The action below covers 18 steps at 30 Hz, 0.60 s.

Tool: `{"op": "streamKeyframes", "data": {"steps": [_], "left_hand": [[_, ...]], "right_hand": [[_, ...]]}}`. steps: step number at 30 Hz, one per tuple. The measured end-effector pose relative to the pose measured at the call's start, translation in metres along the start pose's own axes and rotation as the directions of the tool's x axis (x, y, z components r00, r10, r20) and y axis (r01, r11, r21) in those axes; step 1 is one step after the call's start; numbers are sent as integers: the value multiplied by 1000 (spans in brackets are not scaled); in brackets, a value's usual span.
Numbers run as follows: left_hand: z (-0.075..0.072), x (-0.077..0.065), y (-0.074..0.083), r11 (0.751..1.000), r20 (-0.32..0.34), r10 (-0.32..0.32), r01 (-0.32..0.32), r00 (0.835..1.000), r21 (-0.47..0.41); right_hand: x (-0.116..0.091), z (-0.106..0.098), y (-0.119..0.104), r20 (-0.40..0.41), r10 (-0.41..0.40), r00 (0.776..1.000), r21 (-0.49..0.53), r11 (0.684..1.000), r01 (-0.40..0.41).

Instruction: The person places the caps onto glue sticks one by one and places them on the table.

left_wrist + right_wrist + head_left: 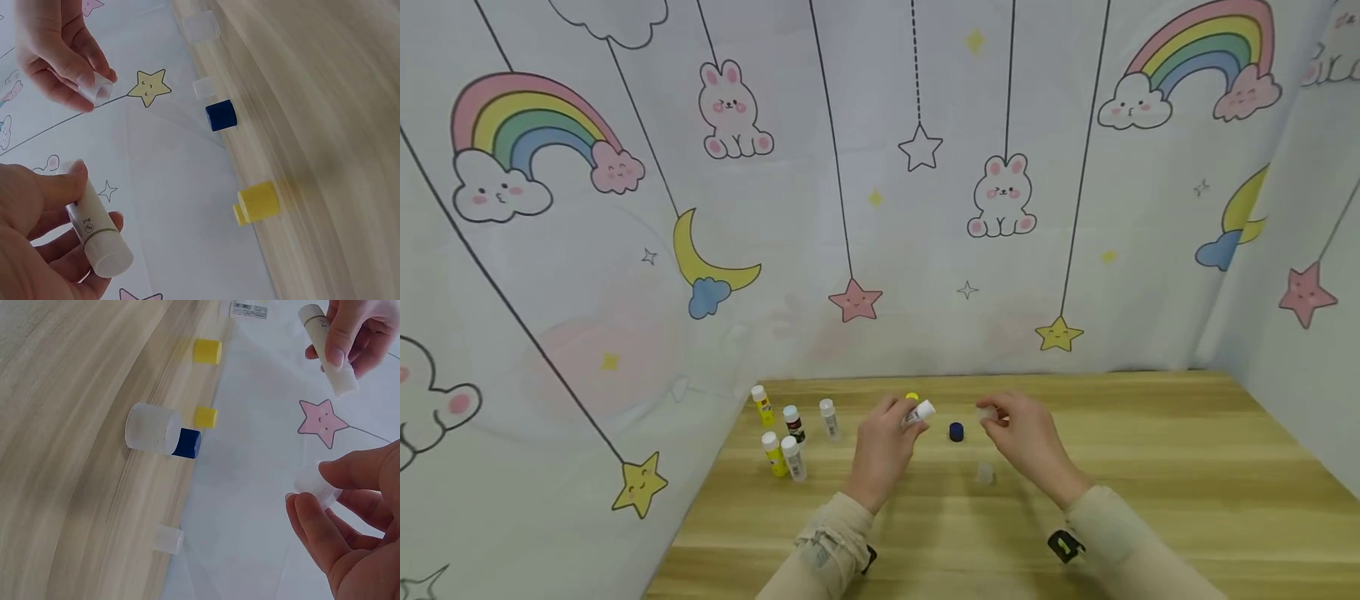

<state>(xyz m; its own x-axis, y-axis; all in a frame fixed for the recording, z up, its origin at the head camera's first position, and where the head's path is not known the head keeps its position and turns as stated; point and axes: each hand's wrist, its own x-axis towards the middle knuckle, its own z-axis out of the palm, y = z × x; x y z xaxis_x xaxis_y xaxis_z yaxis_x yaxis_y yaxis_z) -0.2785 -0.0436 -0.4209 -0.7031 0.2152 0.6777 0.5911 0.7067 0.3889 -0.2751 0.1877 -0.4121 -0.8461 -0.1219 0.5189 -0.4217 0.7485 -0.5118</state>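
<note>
My left hand [883,446] grips a white glue stick [920,412], held tilted above the table. In the left wrist view the thumb and fingers curl round the glue stick [97,231], with a thin line near its lower end. Across from it, my right hand [1030,437] pinches a translucent cap [312,481] between thumb and fingertips. The cap and the glue stick are apart. On the table between the hands stands a dark blue cap [956,432]. Nearer to me is another translucent cap [985,473]. A yellow cap [259,202] stands behind my left hand, mostly hidden in the head view.
Several capped glue sticks stand at the table's left: yellow ones [773,455], a dark-labelled one [793,423] and white ones [829,418]. A patterned curtain [925,333] hangs behind the wooden table [1187,483]. A smaller yellow cap [205,417] and a further translucent cap [168,539] show in the right wrist view.
</note>
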Motion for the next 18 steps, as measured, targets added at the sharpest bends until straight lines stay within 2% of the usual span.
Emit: {"op": "streamKeyframes", "data": {"steps": [8, 14, 18], "left_hand": [[5, 8, 3, 1000, 29, 18, -18, 999, 4], [7, 4, 2, 998, 25, 41, -42, 999, 43], [9, 2, 2, 997, 19, 54, -55, 998, 54]], "right_hand": [[13, -3, -4, -22, 3, 1000, 31, 1000, -2], [10, 1, -6, -4, 45, 999, 133, 990, -44], [11, 4, -7, -22, 55, 998, 147, 988, -51]]}}
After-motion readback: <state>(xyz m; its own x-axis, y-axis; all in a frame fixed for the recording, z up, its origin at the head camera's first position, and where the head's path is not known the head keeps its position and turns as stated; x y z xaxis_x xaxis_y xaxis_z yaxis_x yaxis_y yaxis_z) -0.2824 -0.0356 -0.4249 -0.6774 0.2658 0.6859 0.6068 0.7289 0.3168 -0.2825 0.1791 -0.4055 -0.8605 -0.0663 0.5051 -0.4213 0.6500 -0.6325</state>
